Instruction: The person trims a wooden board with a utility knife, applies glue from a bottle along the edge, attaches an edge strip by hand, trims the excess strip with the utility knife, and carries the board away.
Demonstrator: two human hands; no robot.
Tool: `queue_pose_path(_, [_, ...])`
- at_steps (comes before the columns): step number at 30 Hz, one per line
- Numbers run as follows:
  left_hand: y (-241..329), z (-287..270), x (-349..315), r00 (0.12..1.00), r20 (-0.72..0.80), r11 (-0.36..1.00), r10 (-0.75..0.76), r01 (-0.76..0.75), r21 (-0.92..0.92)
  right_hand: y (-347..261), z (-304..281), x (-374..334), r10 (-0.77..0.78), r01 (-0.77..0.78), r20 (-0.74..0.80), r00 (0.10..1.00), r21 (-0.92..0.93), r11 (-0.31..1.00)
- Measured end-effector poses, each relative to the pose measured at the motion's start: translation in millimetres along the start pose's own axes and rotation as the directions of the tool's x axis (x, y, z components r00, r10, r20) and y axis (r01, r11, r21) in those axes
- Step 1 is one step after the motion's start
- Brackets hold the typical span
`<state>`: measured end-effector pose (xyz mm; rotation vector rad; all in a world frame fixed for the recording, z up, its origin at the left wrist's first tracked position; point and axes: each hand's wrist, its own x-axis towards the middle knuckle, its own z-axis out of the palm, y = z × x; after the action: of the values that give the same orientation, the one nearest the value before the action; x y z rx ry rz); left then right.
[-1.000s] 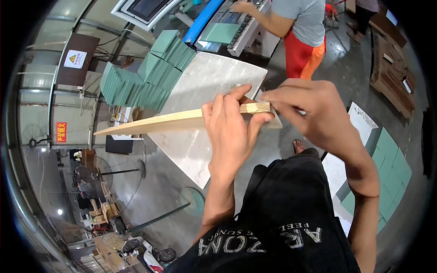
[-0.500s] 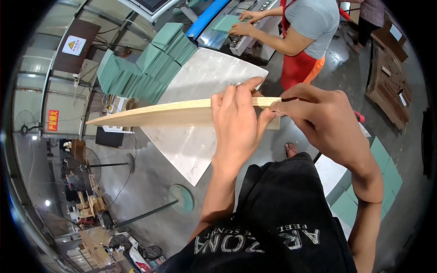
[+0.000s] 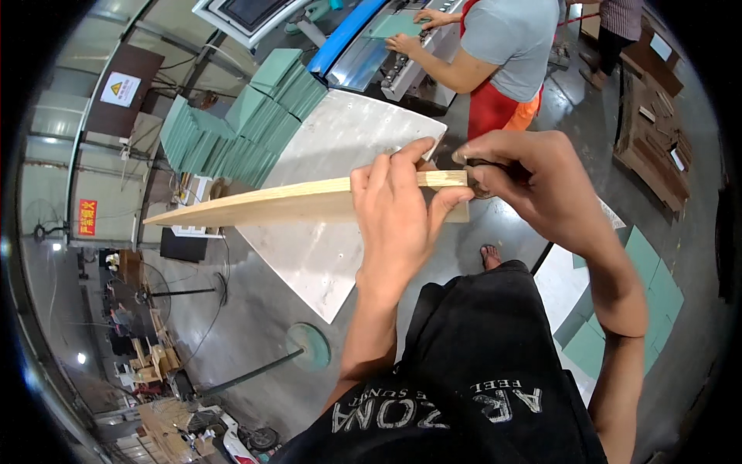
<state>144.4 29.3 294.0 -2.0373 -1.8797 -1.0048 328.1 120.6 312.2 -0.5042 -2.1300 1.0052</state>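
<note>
A long pale plywood board (image 3: 294, 196) stands on edge in front of me, its layered narrow side facing up. My left hand (image 3: 394, 220) is closed around it near its right end, fingers over the far face and thumb against the near side. Just at the board's right end is my right hand (image 3: 541, 185), its thumb and fingers curled together beside the edge. Something small and dark shows between these fingers, too hidden to name. Under the board lies a white, stained panel or tabletop (image 3: 309, 267).
Stacks of green sheets (image 3: 255, 116) stand at the far left, with more green sheets (image 3: 649, 271) at right. A person in a red apron (image 3: 510, 62) works at a blue-edged machine (image 3: 348, 50). A round-based stand (image 3: 309, 346) is on the floor at left.
My right hand has drawn slightly back from the board's end, its fingertips now showing beside it. The left hand keeps hold of the board. The whole view has shifted a little.
</note>
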Motion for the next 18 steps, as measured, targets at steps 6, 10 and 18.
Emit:
queue_pose_path(6, [2.2, -1.9, -2.2, 0.999, 0.040, 0.999, -0.036, 0.036, 0.003, 6.1, 17.9, -12.6, 0.010, 0.007, -0.210, 0.978, 0.078, 0.997])
queue_pose_path(10, [2.7, -0.1, -2.0, 0.998, 0.048, 0.998, -0.046, 0.044, 0.043, 6.1, 25.6, -15.4, -0.092, 0.081, -0.295, 0.951, -0.049, 0.996])
queue_pose_path(18, [5.1, 0.2, 3.5, 0.997, 0.056, 0.994, -0.057, 0.051, 0.098, 15.3, 12.7, -12.3, 0.002, 0.033, -0.235, 0.972, 0.147, 0.989])
